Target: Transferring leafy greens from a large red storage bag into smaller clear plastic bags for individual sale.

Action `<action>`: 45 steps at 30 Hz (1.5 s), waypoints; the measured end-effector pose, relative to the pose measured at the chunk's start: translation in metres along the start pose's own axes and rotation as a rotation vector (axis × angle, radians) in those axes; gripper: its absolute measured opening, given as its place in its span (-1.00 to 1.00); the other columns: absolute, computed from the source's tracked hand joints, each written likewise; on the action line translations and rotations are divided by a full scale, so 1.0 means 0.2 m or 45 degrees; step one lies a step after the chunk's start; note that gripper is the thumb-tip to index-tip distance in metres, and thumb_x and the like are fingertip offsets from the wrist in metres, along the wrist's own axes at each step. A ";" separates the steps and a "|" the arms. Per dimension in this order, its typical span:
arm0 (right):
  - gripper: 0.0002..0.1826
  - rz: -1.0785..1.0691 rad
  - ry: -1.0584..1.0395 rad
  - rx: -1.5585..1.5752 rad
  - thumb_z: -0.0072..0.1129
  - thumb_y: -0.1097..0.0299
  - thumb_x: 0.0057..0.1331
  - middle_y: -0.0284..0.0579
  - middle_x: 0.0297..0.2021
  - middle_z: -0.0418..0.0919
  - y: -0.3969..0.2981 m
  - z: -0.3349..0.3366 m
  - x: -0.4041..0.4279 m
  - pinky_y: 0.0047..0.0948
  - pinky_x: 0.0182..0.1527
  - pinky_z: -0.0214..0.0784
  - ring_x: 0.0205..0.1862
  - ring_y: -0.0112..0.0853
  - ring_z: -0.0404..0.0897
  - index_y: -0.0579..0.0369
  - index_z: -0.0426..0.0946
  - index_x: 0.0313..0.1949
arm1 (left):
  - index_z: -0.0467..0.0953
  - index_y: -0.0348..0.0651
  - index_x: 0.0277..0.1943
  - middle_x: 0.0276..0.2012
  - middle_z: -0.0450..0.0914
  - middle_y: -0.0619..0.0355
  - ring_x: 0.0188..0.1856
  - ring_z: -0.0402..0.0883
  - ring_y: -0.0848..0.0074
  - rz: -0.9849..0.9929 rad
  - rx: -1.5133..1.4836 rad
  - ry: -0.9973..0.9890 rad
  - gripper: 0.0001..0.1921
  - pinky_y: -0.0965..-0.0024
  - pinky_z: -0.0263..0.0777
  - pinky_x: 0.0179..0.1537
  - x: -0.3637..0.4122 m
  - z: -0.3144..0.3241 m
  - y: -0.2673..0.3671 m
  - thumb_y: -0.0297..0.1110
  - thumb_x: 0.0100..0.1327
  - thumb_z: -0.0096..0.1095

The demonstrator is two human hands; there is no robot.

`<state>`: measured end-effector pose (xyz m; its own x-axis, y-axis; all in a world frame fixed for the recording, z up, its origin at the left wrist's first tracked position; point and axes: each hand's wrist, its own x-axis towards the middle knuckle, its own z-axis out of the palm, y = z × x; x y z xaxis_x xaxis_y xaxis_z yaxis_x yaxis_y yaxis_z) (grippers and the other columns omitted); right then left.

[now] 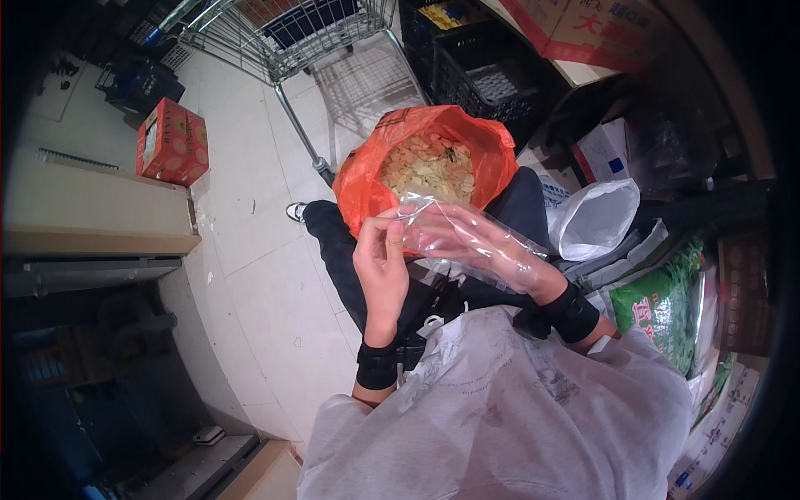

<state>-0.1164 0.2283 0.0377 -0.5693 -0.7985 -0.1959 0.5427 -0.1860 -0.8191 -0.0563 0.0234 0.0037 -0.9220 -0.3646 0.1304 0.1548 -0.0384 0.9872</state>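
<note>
My left hand [382, 256] pinches the edge of a clear plastic bag [431, 215] between thumb and fingers. My right hand [481, 244] is inside or behind that bag, its fingers extended toward the left hand; the film covers it down to the wrist. Both hands are above my lap. Just beyond them, between my knees, an orange plastic bag [362, 162] stands with its mouth wide apart, holding many thin, pale, flat pieces [431, 169] that look like dried slices. The front of its rim is partly hidden by my hands.
A wire shopping cart [275, 62] stands ahead, beside black plastic crates [475, 81]. A red carton [173, 142] sits on the tiled floor to the left. At my right are a white sack [597, 219], a green printed bag [656, 306] and cardboard boxes [600, 31].
</note>
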 end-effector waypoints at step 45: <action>-0.21 0.473 -0.212 1.991 -0.31 -0.14 0.77 -0.15 0.81 -0.01 -0.01 -0.04 -0.02 -0.03 0.77 -0.11 0.80 -0.25 0.07 -0.40 -0.29 0.84 | 0.55 -0.31 0.06 0.38 0.65 -0.08 0.31 0.70 0.37 -0.112 -0.038 -0.081 -0.79 0.33 0.57 0.29 -0.02 -0.03 -0.02 -0.30 0.76 0.17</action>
<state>-0.1196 0.2358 0.0356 -0.2563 -0.9609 -0.1046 0.7536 -0.2664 0.6010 -0.0505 0.0186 -0.0006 -0.9531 -0.2986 0.0496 0.0816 -0.0957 0.9921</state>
